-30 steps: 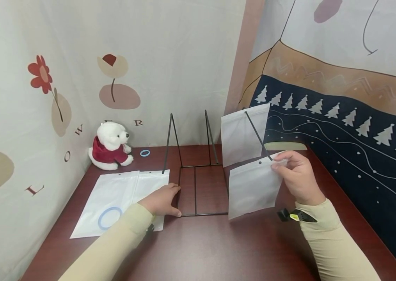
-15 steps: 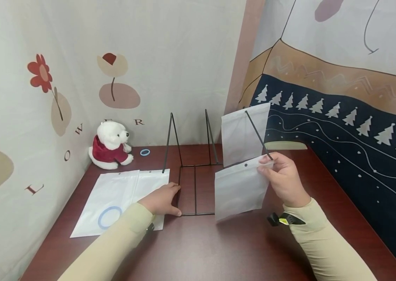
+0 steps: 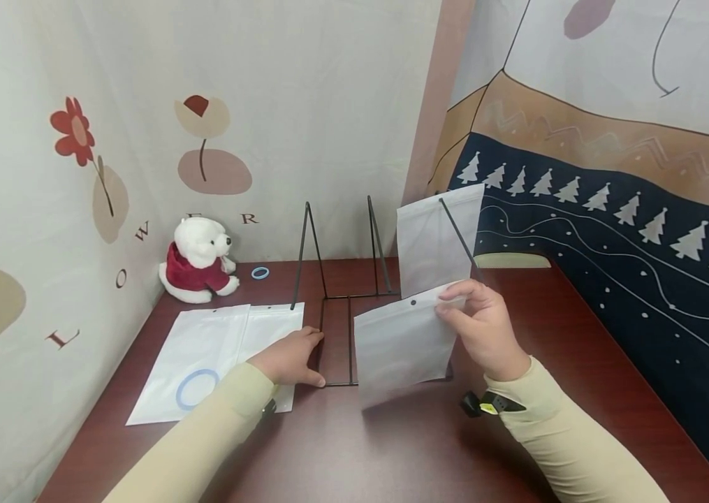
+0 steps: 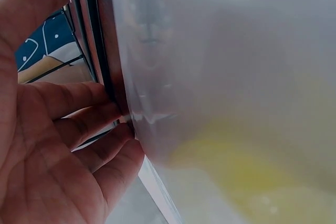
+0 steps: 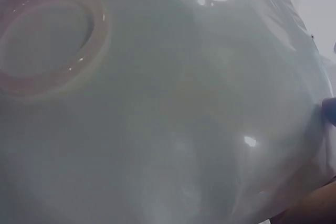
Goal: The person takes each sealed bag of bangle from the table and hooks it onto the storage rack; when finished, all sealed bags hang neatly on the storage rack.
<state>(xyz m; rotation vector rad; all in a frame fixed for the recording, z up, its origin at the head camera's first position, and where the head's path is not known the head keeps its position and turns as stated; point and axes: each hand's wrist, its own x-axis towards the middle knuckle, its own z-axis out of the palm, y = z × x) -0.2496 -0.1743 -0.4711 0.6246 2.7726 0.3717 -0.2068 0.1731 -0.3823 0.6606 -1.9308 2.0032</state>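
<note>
My right hand (image 3: 483, 325) pinches the top corner of a white plastic bag (image 3: 401, 349) with a small punched hole, held over the right part of the black wire rack (image 3: 350, 342). In the right wrist view the bag (image 5: 173, 129) fills most of the picture, and a pale ring shape shows through its upper left. My left hand (image 3: 288, 358) rests at the rack's left side bar, fingers extended against it in the left wrist view. Another white bag (image 3: 426, 244) hangs by its hole on a slanting rack arm at the back right.
White bags (image 3: 216, 335) lie flat on the left of the table, with a blue ring (image 3: 179, 398) showing on one. Behind them sits a white toy bear (image 3: 193, 272) in a red coat, beside a small blue ring (image 3: 260, 278). Curtains (image 3: 304, 105) border the table (image 3: 385, 454).
My right hand has moved left with the bag, away from the tip of the slanting rack arm. My left hand has stayed at the rack.
</note>
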